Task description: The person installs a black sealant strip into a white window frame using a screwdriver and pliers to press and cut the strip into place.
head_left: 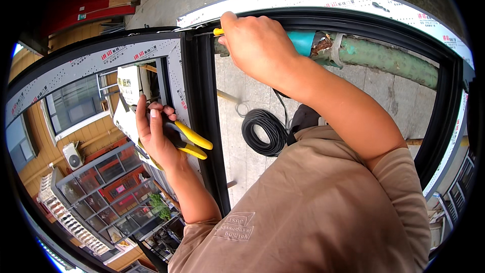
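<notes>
My right hand [260, 43] is closed round a yellow handle [218, 32], most of it hidden in the fist. A thin shaft runs left from it to the corner where the window sash [108, 53] meets the black window frame [199, 116]; it looks like a screwdriver. In my left hand [160, 139] is a pair of pliers with yellow and black handles [188, 136], which point right toward the frame. The fingers are partly curled round them, with the index finger raised. The jaws are hidden or blend into the background. The sash stands swung out to the left.
Beyond the frame's top bar lies a green pipe [389, 58] with a turquoise sleeve [302, 43]. A coil of black rubber strip [262, 132] rests on the pale floor [235, 169]. A building with an air-conditioning unit [73, 155] shows in the sash's pane.
</notes>
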Motion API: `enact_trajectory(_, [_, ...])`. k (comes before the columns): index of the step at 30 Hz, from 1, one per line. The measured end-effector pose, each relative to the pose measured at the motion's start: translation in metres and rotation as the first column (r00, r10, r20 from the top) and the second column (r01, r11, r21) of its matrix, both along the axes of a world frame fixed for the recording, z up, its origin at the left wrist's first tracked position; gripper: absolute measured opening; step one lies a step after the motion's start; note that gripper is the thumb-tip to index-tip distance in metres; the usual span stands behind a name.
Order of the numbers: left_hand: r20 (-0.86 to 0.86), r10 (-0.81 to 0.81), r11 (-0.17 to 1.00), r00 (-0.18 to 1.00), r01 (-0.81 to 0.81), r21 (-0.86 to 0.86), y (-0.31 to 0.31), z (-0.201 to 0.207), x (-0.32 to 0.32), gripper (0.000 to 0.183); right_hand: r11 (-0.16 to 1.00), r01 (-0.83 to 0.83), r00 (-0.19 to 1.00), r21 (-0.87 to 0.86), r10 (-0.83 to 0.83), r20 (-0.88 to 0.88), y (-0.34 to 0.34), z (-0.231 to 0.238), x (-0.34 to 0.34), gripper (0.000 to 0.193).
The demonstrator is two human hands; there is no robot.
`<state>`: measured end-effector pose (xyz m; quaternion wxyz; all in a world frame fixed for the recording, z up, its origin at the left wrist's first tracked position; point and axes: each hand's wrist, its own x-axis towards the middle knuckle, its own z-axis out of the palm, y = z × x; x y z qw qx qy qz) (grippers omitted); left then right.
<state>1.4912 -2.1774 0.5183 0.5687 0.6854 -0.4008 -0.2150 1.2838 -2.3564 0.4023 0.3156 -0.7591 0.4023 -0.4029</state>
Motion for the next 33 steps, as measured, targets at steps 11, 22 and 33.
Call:
enact_trajectory(11, [-0.016, -0.006, 1.0, 1.0, 0.006, -0.02, -0.001, -0.001, 0.002, 0.046, 0.929, 0.047, 0.998, -0.367, -0.057, -0.014, -0.001, -0.028, 0.003, 0.01])
enact_trajectory(22, [-0.042, -0.013, 0.999, 0.999, 0.011, -0.044, -0.002, -0.002, 0.002, 0.04, 0.985, -0.041, 0.999, -0.17, 0.042, 0.003, -0.01, -0.016, -0.003, 0.011])
enact_trajectory(33, [-0.066, -0.032, 0.999, 0.997, 0.03, -0.035, -0.002, -0.001, -0.001, 0.043, 0.999, 0.017, 1.0, -0.04, -0.016, 0.009, -0.001, -0.009, -0.003, 0.018])
